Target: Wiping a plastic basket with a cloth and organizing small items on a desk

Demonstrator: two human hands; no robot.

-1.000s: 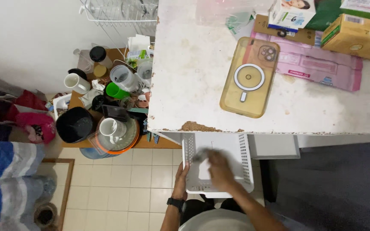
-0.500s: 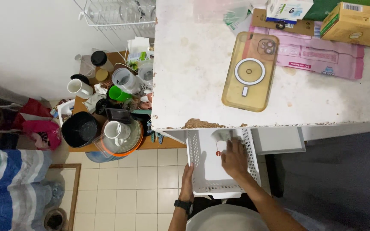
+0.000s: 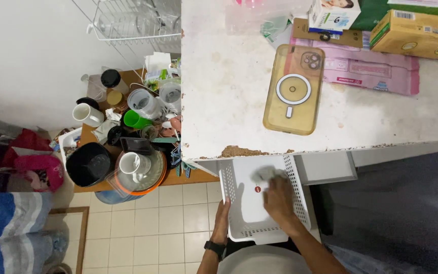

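Below the counter [image 3: 219,91] edge we hold a basket [image 3: 239,228], left hand [image 3: 222,220] on its left rim, right hand [image 3: 279,199] inside on a cloth [image 3: 265,174]; a phone case [image 3: 293,89] lies on the counter above.

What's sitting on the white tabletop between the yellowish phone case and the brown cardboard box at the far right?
In the head view, a pink flat packet lies between the phone case and the cardboard box, its right end reaching under the box.

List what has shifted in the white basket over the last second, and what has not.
The right hand has carried the pale cloth from the middle of the white basket up toward its far end, under the table edge, baring a small red sticker on the floor of the basket. The left hand stays clamped on the basket's left rim. The phone case on the table is unmoved.
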